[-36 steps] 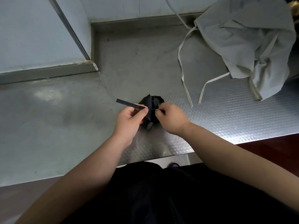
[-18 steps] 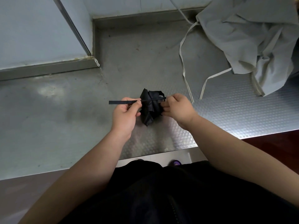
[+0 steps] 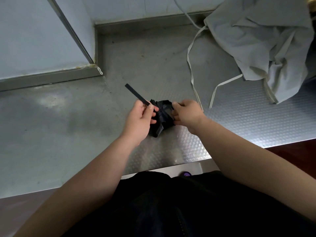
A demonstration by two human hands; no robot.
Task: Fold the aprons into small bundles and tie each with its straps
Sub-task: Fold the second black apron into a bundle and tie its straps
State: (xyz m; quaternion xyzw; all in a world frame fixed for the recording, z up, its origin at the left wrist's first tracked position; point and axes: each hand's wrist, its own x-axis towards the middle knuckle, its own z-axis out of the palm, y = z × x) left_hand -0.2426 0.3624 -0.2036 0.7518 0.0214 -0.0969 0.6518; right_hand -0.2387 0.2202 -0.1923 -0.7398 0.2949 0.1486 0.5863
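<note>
A small black apron bundle (image 3: 162, 117) sits between my hands, just above the steel counter, with straps crossed over its top. My left hand (image 3: 139, 119) pinches a black strap (image 3: 136, 93) whose free end sticks up and to the left. On the bundle's right side my right hand (image 3: 187, 112) pinches the other strap end, which is mostly hidden by the fingers. A crumpled grey apron (image 3: 259, 43) lies at the back right, its pale straps (image 3: 191, 69) trailing over the counter towards my right hand.
The steel counter (image 3: 59, 134) has a patterned strip along its front edge and a raised rim (image 3: 145, 23) at the back. A pale wall panel (image 3: 34, 40) juts in at the back left. Dark red floor (image 3: 290, 151) shows at the right.
The free end of the strap in my left hand has swung from pointing left to pointing up and left. Both hands stay at the bundle's sides, holding the straps.
</note>
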